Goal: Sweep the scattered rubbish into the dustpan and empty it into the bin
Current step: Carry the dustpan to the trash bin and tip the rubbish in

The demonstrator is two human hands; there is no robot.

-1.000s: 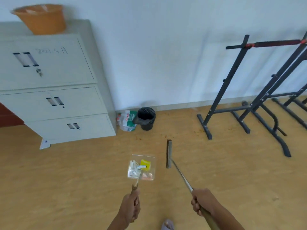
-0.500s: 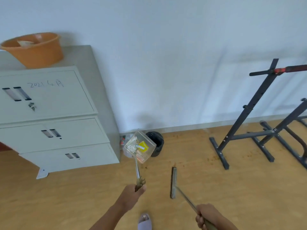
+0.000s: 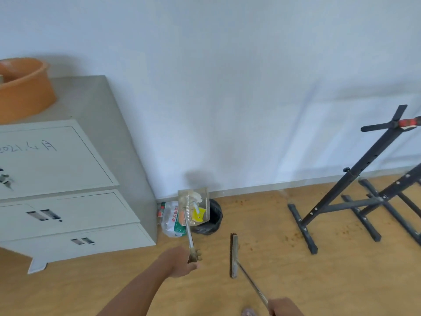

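Note:
My left hand (image 3: 182, 262) grips the long metal handle of a clear plastic dustpan (image 3: 194, 207). The pan is raised and tipped upright over the small black-lined bin (image 3: 213, 221) by the wall. Yellow and white rubbish (image 3: 198, 215) sits in the pan's lower part. At the bottom edge my right hand (image 3: 284, 307) holds the broom handle, partly cut off by the frame. The broom head (image 3: 234, 256) rests on the wooden floor to the right of the bin.
A grey filing cabinet (image 3: 75, 201) stands at the left with an orange basin (image 3: 22, 90) on top. A green-and-white plastic bag (image 3: 172, 221) lies between cabinet and bin. A black exercise rack (image 3: 364, 192) stands at the right. Brown crumbs (image 3: 293, 236) dot the floor near it.
My left hand lifted the dustpan off the floor, carried it to the bin and tipped it upright. The view came closer to the wall. The broom stayed low at the right.

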